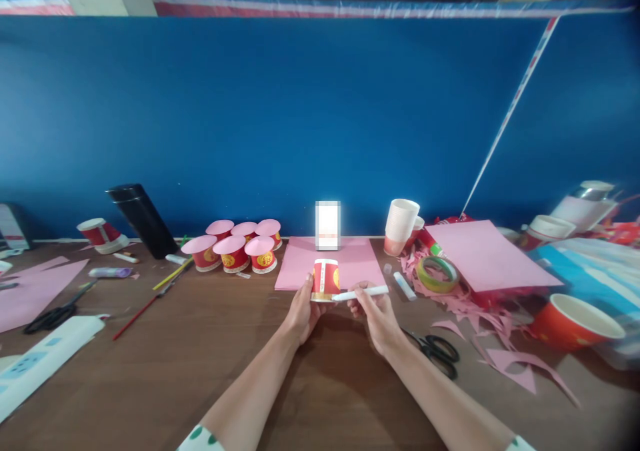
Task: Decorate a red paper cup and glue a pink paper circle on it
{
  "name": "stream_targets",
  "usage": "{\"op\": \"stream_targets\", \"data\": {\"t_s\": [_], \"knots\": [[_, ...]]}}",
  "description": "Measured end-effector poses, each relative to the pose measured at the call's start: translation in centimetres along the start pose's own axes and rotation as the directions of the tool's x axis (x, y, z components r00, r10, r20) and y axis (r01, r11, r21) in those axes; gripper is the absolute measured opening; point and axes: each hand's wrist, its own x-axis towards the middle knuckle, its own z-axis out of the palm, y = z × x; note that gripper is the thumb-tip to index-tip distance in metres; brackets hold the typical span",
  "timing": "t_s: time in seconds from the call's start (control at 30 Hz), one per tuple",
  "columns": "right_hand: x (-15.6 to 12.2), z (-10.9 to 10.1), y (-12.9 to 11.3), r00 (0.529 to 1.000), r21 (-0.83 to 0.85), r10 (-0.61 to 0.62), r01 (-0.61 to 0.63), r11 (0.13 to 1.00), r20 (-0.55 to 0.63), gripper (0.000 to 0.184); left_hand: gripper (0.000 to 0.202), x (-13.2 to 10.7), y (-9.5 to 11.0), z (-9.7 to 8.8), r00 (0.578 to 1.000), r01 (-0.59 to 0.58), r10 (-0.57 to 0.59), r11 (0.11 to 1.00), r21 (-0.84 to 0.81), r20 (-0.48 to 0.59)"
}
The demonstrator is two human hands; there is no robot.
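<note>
Cup [326, 281] near upright above table [225, 358], toward far edge, mid-length. Left hand [303, 311] clamped on its left side. Right hand [375, 311] pinches pen [367, 292], near level, tip at cup's lower right; contact unclear.

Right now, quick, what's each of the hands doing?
Left hand: holding a red cup.
Right hand: holding a white pen, tip by the cup's lower edge.

I see soft light, faint shadows on the tabletop [200, 358], a bright pixelated rectangle [328, 221], and blurred, stretched sides.
</note>
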Motion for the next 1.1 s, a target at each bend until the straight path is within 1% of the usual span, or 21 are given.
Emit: {"op": "stream_targets", "data": {"t_s": [0.13,0.3,0.47,0.53,0.83,1.1], "knots": [[-0.06,0.08,-0.01,1.0,0.009,-0.02,0.02,1.0,-0.005,0.024,0.038,-0.18,0.22,0.3,1.0,0.007,-0.007,1.0,0.008,0.004],[-0.15,0.23,-0.11,0.999,-0.025,-0.005,0.005,1.0,0.033,0.025,0.04,-0.2,0.24,0.39,1.0,0.009,-0.009,1.0,0.004,0.023],[-0.04,0.11,-0.07,0.996,-0.013,-0.09,0.09,0.996,-0.02,0.023,0.039,-0.04,0.02,0.08,1.0,0.003,-0.003,1.0,0.014,-0.003],[0.07,0.02,-0.03,0.994,-0.01,-0.106,0.105,0.994,-0.037,0.022,0.039,0.0,-0.02,-0.03,1.0,0.0,0.001,1.0,0.023,-0.007],[0.29,-0.15,0.09,0.993,0.023,-0.098,0.099,0.995,-0.066,0.02,0.041,0.14,-0.14,-0.29,1.0,0.016,-0.016,1.0,0.011,0.005],[0.01,0.05,0.11,0.995,-0.027,-0.096,0.095,0.995,-0.019,0.026,0.037,0.35,-0.37,-0.32,1.0,0.0,0.0,1.0,-0.019,0.019]]}}
